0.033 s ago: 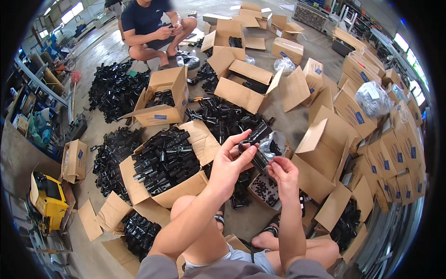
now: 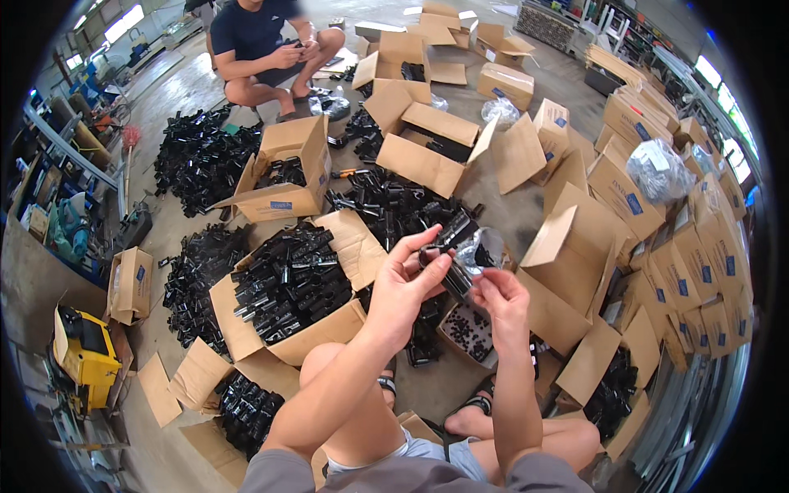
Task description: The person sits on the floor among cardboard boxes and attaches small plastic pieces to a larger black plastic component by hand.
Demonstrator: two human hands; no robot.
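Observation:
In front of me my left hand (image 2: 404, 286) is closed around a black tubular fitting (image 2: 454, 278), thumb on top. The fitting slants down to the right. My right hand (image 2: 503, 299) has its thumb and fingers pinched together at the fitting's lower end; whether a small piece is between them I cannot make out. Behind the fitting lies a clear plastic bag (image 2: 469, 251) with dark pieces. Below the hands, a small box holds many tiny black parts (image 2: 470, 330). To the left, an open carton (image 2: 327, 337) is filled with similar black fittings (image 2: 288, 279).
Heaps of black fittings (image 2: 205, 160) cover the floor on the left and ahead. Open cartons (image 2: 429, 168) stand beyond, and stacked cartons (image 2: 682, 255) line the right. Another person (image 2: 263, 49) squats at the far left, both hands on a dark item. A yellow machine (image 2: 89, 357) stands far left.
The view has shifted very slightly. Both hands keep their hold at nearly the same place, the fitting turned a little.

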